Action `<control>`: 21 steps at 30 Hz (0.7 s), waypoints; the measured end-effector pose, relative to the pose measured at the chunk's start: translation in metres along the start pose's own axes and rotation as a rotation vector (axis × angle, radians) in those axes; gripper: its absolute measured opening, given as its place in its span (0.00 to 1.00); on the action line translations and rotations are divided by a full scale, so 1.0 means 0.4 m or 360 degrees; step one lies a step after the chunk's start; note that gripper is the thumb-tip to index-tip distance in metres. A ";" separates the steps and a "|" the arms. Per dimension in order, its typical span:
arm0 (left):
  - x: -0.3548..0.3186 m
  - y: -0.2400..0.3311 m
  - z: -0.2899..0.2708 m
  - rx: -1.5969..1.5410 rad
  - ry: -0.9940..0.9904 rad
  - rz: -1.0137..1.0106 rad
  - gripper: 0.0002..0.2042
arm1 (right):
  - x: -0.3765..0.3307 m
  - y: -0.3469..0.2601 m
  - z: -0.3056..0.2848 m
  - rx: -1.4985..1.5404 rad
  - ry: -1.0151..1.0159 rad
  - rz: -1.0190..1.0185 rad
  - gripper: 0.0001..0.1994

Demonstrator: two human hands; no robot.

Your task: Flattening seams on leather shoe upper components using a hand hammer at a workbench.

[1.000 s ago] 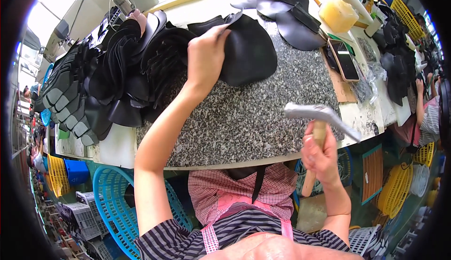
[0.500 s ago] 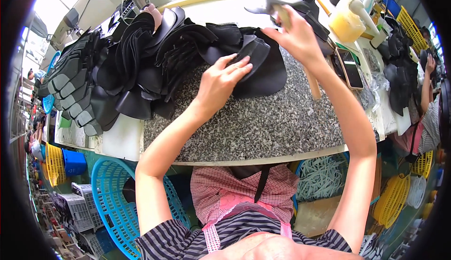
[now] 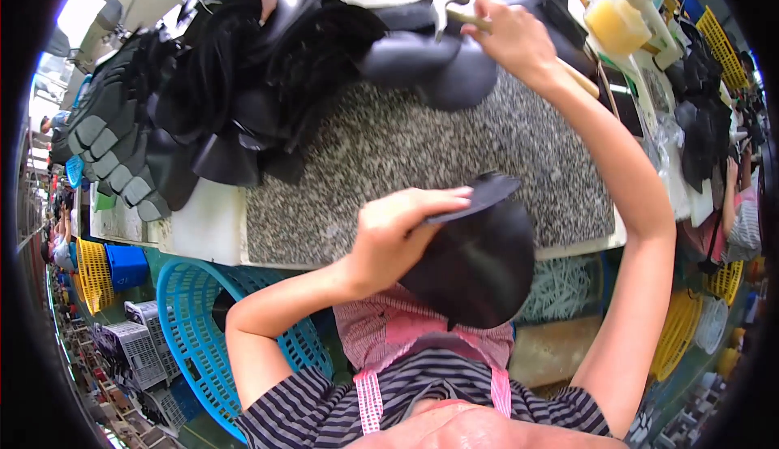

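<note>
Left hand [image 3: 398, 234] lifted the black leather piece [image 3: 475, 262] off the granite slab [image 3: 422, 153] toward the body, fingers pinching its upper edge. Piece looked thin, light, floppy; edge grip suits. Right hand [image 3: 507, 39] was wrapped around the hammer [image 3: 466, 11].

Operator body, head view: both forearms bare, no sleeves below the elbow; left hand [image 3: 393, 234] and right hand [image 3: 507, 35] ungloved, no rings or watch visible; torso in a dark, white-striped short-sleeved top; pink apron straps over a red-and-white checked garment.
</note>
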State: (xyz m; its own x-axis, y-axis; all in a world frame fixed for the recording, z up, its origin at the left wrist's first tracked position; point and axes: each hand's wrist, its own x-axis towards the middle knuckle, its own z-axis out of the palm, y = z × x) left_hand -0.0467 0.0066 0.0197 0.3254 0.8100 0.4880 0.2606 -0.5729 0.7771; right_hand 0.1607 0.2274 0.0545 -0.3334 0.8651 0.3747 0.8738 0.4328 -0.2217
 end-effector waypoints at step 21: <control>0.045 -0.030 -0.024 0.0582 -0.0751 -0.0229 0.10 | -0.580 -0.125 -0.207 0.1309 -0.1090 0.0496 0.07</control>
State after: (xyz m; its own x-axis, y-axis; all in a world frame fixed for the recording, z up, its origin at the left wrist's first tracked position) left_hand -0.0525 0.0293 0.0230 0.6096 0.7871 0.0947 0.5996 -0.5359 0.5943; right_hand 0.2237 -0.0158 0.0531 -0.4868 0.8125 -0.3207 0.5373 -0.0110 -0.8433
